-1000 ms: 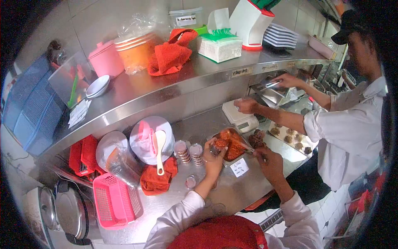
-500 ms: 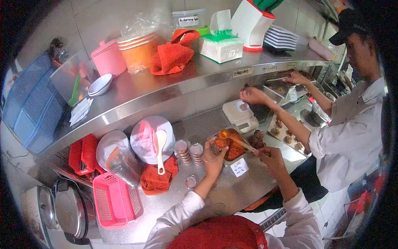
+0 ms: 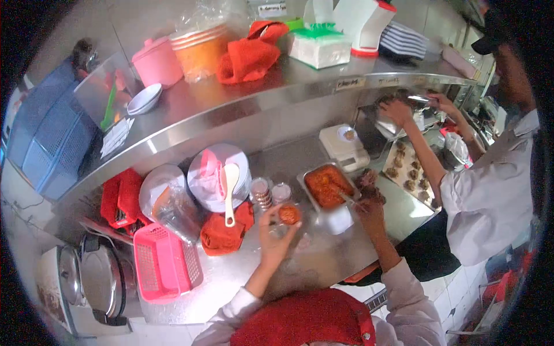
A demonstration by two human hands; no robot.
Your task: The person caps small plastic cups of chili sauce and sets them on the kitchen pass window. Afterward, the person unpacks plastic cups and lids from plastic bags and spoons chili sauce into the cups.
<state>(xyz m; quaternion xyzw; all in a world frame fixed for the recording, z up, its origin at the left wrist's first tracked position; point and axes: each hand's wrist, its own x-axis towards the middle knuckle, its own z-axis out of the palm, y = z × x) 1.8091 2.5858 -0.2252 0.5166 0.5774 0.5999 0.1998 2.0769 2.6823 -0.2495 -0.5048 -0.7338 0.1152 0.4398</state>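
Note:
My left hand point(image 3: 277, 239) holds a small clear cup of red sauce point(image 3: 289, 214) between thumb and fingers, to the left of the metal tray. My right hand point(image 3: 369, 212) grips the handle of a spoon point(image 3: 345, 198), whose head lies in the red sauce of the metal tray point(image 3: 308, 193). A white paper label point(image 3: 336, 221), blurred, is at the tray's front edge. Two stacks of small cups point(image 3: 261, 193) stand behind my left hand. Dark clumps of food point(image 3: 369, 183) lie right of the tray.
A co-worker point(image 3: 490, 184) on the right reaches toward metal containers at the back. A white scale point(image 3: 344, 148) stands behind the tray. Clumps fill a white board point(image 3: 411, 173). On the left are a pink basket point(image 3: 187, 271), red cloth point(image 3: 228, 233) and plates point(image 3: 242, 167). A steel shelf point(image 3: 231, 109) crosses above.
My left hand has moved left and down, away from the tray, with the cup. The spoon's head is now in the tray. The co-worker's hand has moved from the scale toward the back containers.

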